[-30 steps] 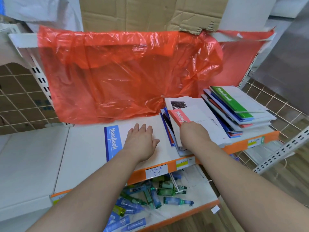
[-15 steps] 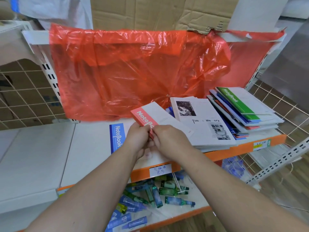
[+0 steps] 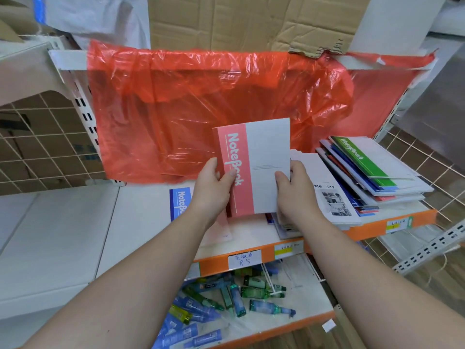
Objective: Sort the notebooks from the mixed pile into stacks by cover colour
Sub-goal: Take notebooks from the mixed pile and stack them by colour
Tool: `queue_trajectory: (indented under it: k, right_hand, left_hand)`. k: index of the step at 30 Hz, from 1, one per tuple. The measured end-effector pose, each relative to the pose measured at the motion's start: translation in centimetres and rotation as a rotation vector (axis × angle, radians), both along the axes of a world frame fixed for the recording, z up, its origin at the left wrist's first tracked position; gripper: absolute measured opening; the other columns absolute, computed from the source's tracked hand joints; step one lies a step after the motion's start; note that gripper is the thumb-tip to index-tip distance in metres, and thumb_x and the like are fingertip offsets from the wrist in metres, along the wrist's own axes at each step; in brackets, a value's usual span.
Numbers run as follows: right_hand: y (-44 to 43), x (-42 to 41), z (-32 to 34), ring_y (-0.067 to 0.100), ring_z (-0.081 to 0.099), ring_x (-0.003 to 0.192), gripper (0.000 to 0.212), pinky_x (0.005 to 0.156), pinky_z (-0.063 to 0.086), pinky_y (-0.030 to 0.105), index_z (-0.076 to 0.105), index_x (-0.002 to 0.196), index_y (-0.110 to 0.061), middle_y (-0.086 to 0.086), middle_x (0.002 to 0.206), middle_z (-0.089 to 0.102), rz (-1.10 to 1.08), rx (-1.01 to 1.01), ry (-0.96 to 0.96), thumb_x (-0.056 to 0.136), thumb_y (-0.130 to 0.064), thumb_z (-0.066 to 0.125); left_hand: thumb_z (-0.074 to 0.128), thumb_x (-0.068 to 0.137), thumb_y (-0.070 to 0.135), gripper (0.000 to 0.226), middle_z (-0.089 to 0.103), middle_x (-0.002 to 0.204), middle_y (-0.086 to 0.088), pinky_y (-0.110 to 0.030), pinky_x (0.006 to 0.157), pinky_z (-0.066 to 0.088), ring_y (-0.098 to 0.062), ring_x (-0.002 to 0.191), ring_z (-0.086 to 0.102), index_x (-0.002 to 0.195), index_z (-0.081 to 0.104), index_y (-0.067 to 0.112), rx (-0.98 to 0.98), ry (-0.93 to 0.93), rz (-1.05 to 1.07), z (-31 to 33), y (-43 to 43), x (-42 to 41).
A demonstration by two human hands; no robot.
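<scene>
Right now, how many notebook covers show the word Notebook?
3: the pink notebook held by the left hand and right hand; the blue notebook flat on the shelf; the green notebook atop the right pile. Piles may hide more.

a red plastic sheet (image 3: 201, 109) hangs crumpled across the back of the white shelf (image 3: 63, 235), with torn cardboard (image 3: 239, 21) above it. a wire grid (image 3: 37, 152) stands at the left. a handwritten label (image 3: 244, 259) and a yellow label (image 3: 288, 248) sit on the shelf's orange edge. below, small blue and green bottles (image 3: 226, 298) lie jumbled on a lower shelf (image 3: 307, 280).
</scene>
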State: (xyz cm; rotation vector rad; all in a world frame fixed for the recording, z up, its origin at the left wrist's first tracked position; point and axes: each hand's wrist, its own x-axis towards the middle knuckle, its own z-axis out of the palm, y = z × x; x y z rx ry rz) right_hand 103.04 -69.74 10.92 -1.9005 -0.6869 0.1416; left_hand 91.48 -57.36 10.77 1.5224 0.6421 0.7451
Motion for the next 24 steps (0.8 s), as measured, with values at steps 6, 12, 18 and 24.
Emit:
queue_trajectory:
  k: [6, 12, 18, 24]
  right_hand:
    - [-2.2, 1.2, 0.5, -0.006, 0.051, 0.084, 0.008, 0.055, 0.038, 0.002, 0.042, 0.11, -0.021, -0.017, 0.095, 0.053, -0.085, 0.094, 0.016, 0.103, -0.018, 0.043]
    - [-4.7, 2.3, -1.3, -0.007, 0.047, 0.078, 0.003, 0.052, 0.035, -0.001, 0.042, 0.105, -0.015, -0.015, 0.087, 0.05, -0.087, 0.002, 0.057, 0.103, -0.013, 0.041]
    - [-4.2, 2.5, -1.1, 0.001, 0.054, 0.084, 0.006, 0.053, 0.036, -0.001, 0.044, 0.108, -0.018, -0.01, 0.096, 0.057, -0.077, 0.011, 0.049, 0.103, -0.016, 0.042]
    - [0.3, -0.1, -1.0, 0.006, 0.051, 0.101, 0.026, 0.068, 0.037, 0.007, 0.052, 0.125, -0.016, -0.012, 0.109, 0.054, 0.077, 0.011, -0.023, 0.101, -0.012, 0.044]
  left_hand:
    - [0.056, 0.097, 0.012, 0.007, 0.069, 0.101, 0.002, -0.043, 0.09, 0.054, -0.019, 0.096, 0.065, 0.102, 0.059, 0.017, 0.188, 0.093, -0.011, 0.2, -1.2, 3.0]
    - [0.053, 0.1, 0.018, 0.008, 0.066, 0.105, 0.006, -0.039, 0.091, 0.053, -0.018, 0.101, 0.062, 0.105, 0.059, 0.016, 0.187, 0.155, -0.068, -0.8, -3.0, 4.7]
    - [0.053, 0.1, 0.018, 0.01, 0.067, 0.107, 0.009, -0.039, 0.092, 0.053, -0.016, 0.102, 0.063, 0.108, 0.059, 0.021, 0.188, 0.135, -0.058, -0.4, -2.5, 4.4]
    - [0.058, 0.097, 0.016, 0.018, 0.062, 0.092, 0.011, -0.012, 0.065, 0.046, 0.002, 0.078, 0.058, 0.114, 0.051, 0.02, 0.118, 0.11, 0.137, -1.1, 0.5, 0.4]
